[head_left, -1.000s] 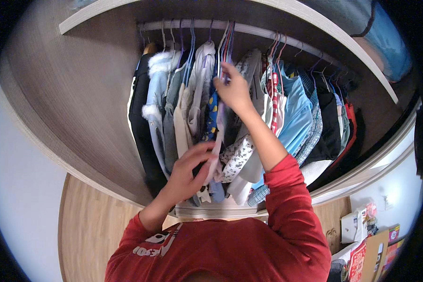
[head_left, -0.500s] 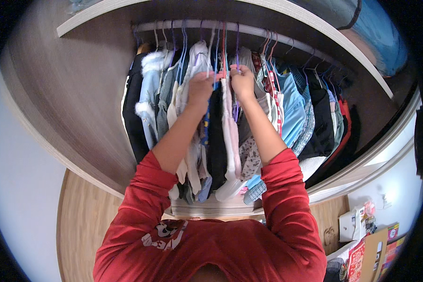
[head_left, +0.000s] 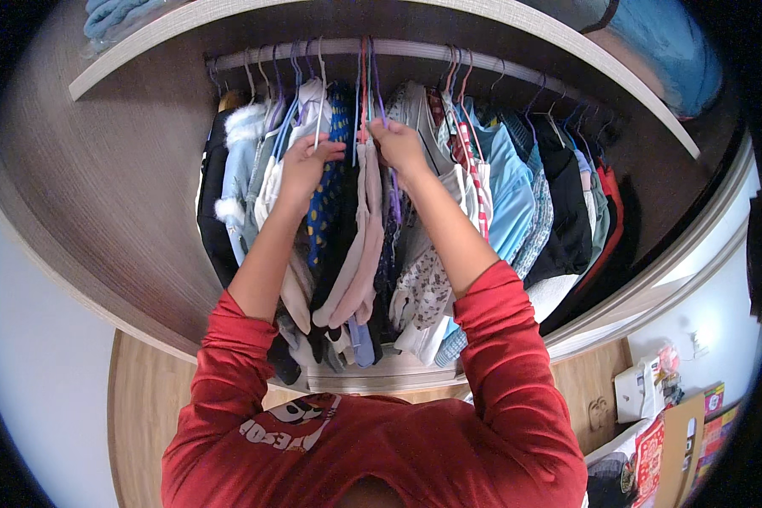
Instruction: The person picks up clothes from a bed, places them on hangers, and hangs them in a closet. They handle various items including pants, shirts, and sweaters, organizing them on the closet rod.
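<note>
Clothes on thin hangers hang in a row from a rail (head_left: 415, 51) in a wardrobe, and both my hands reach in among them at shoulder height. My left hand (head_left: 303, 173) is open, its fingers stretched to the right against a white hanger (head_left: 317, 110). Just right of it hang a blue garment with yellow dots (head_left: 322, 212) and a black one. My right hand (head_left: 398, 151) is closed at the top of the pale pink garment (head_left: 367, 224), its fingers on a purple hanger (head_left: 379, 89). Its fingertips are partly hidden.
A fluffy-trimmed light blue garment (head_left: 239, 161) hangs left; a light blue top (head_left: 508, 195) and black clothes (head_left: 560, 212) hang right. Above is a shelf edge (head_left: 516, 21) with a blue bundle (head_left: 669, 59). A cardboard box (head_left: 681, 449) stands at lower right.
My left hand has moved left, away from my right hand, and its fingers have straightened. A wider gap shows more of the dotted garment and the pale pink one. The view has shifted slightly.
</note>
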A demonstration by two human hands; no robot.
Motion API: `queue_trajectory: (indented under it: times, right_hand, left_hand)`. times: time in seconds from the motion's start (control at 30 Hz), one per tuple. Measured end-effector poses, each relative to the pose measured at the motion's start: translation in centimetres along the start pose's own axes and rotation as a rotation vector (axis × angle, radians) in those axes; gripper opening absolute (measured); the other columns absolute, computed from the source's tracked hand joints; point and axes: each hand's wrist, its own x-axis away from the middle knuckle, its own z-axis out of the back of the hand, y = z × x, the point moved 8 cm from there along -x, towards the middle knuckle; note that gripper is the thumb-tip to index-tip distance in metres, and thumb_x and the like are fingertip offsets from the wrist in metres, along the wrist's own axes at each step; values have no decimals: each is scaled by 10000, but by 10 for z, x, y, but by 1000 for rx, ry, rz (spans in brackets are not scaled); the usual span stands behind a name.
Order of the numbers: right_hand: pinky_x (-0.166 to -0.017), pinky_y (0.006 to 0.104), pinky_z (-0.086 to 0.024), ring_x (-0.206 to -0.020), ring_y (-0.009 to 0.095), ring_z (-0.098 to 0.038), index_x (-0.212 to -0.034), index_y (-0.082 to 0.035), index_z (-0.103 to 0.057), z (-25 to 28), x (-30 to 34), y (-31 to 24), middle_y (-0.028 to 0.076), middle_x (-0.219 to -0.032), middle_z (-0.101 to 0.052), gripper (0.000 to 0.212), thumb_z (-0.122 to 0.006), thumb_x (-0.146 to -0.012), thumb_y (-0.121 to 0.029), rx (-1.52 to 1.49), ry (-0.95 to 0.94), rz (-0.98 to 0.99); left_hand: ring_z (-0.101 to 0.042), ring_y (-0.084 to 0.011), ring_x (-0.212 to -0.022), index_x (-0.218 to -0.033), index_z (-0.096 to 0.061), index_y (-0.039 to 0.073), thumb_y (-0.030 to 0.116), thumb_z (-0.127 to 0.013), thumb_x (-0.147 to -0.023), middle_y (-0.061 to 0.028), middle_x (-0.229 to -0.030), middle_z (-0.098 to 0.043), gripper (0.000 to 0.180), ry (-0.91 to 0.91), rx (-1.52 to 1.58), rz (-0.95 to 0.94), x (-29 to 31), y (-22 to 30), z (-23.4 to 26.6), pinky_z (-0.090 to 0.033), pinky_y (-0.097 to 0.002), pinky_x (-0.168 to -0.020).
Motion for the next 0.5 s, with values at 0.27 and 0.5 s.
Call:
queue_trajectory:
  times: [0.27, 0.5]
  right_hand:
    - [-565, 259, -447, -627, 152, -563, -809, 16, -577, -22, -6, 0, 102, -763, -624, 133, -476, -826, -70, -18, 82, 63]
    - [-557, 240, -432, -596, 125, -541, -892, 31, -531, -15, -1, -8, 130, -809, -640, 168, -427, -856, -95, 136, 120, 67]
  left_hand:
    - [-488, -64, -634, -818, -619, 26, 170, -567, -810, 18, -725, -569, 154, 80, -115, 71, -3, -7, 12, -377, -196, -590]
    - [-488, -79, -712, -888, -585, 25, 185, -559, -813, -7, -746, -583, 178, -10, -161, 102, -7, -4, 24, -368, -206, -668]
